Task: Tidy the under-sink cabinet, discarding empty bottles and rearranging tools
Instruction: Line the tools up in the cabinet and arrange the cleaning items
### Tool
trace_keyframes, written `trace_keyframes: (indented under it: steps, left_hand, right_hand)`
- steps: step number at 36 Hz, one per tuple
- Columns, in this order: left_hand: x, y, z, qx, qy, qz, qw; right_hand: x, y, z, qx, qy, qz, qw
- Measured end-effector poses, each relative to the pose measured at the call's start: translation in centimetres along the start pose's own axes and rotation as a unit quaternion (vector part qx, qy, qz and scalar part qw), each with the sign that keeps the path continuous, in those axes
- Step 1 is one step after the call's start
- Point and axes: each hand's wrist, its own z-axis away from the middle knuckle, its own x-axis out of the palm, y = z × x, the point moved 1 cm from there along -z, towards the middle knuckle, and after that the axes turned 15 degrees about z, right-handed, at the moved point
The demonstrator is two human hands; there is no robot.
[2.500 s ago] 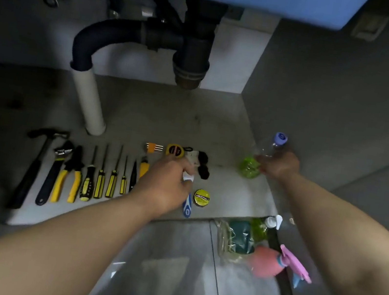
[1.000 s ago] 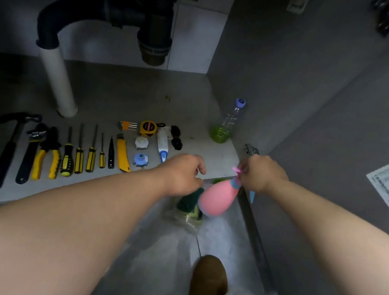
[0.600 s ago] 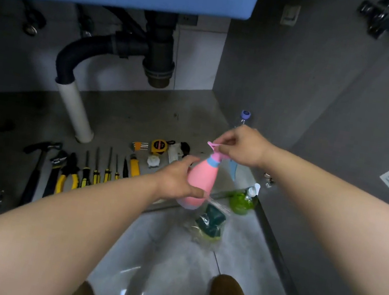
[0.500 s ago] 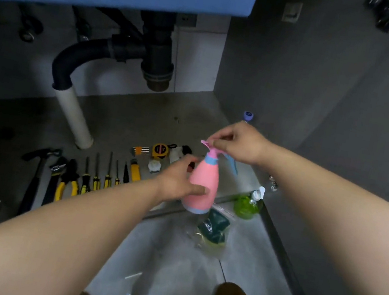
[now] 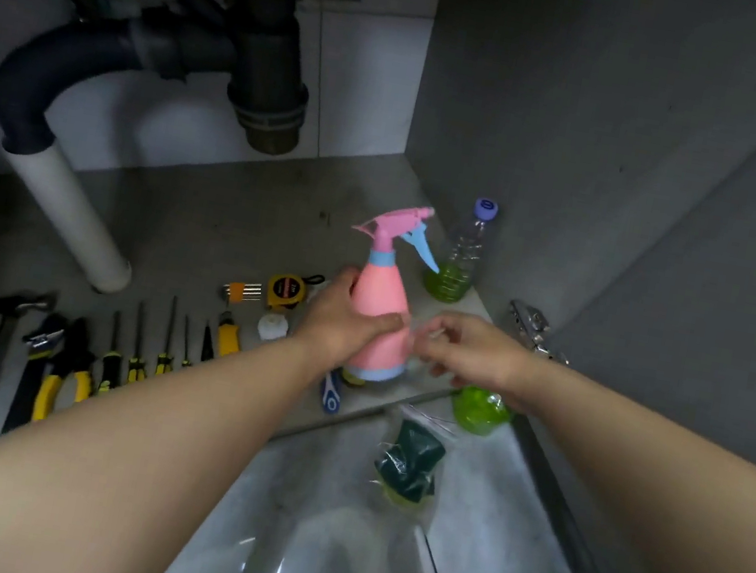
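The left hand [image 5: 343,326] grips the pink spray bottle [image 5: 383,287] around its body. The bottle stands upright at the front edge of the cabinet floor [image 5: 206,227], long axis vertical, nozzle pointing right toward the clear bottle [image 5: 463,255]. The right hand [image 5: 475,352] hovers just beside its base, fingers loosely curled, holding nothing.

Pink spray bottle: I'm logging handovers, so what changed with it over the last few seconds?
The right hand lifted the pink spray bottle off the floor by its head, the left hand took hold of its body, and the right hand let go. The row of tools and clear bottle stayed put.
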Motion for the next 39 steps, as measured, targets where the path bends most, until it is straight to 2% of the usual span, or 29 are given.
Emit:
trace_keyframes:
  steps: [2,5,8,10,16,22,26,30,33,36,39]
  left_hand:
    - [0.5,0.0,-2.3,0.005,0.010,0.017,1.000]
    - [1.6,-0.1,-5.7,0.010,0.018,0.041,0.999]
    - [2.9,-0.6,-8.9,0.033,0.036,0.033,0.998]
    - [3.7,-1.0,-10.6,0.049,0.040,0.027,0.998]
    - [4.9,-2.8,-13.1,0.075,0.034,-0.016,0.997]
    - [5.2,-3.0,-13.3,0.079,0.020,-0.084,0.993]
    - [4.6,-3.4,-12.8,0.051,0.024,-0.123,0.991]
    - [3.3,-3.8,-11.4,0.014,0.050,-0.234,0.971]
    - [2.4,-3.7,-9.2,0.047,0.058,-0.257,0.964]
    - [2.6,-3.7,-6.3,0.075,0.038,-0.211,0.974]
    - [3.8,-4.2,-3.5,0.062,-0.056,-0.122,0.989]
  right_hand:
    - [-0.3,1.9,-0.5,0.021,0.051,0.133,0.990]
    - [-0.5,4.5,0.2,0.056,0.126,0.309,0.941]
    - [-0.1,6.8,1.1,0.088,0.201,0.394,0.893]
    - [0.3,7.9,1.3,0.096,0.222,0.413,0.878]
    - [0.3,10.7,0.7,0.109,0.161,0.362,0.912]
    - [1.0,11.3,-0.2,0.101,0.145,0.366,0.914]
    - [1.6,11.8,-0.4,0.093,0.137,0.360,0.918]
    - [1.6,11.5,0.0,0.079,0.142,0.360,0.919]
    - [1.5,10.7,0.7,0.059,0.137,0.350,0.925]
    - [0.9,9.6,1.7,0.044,0.149,0.326,0.932]
    - [-0.2,8.4,3.2,0.036,0.175,0.284,0.942]
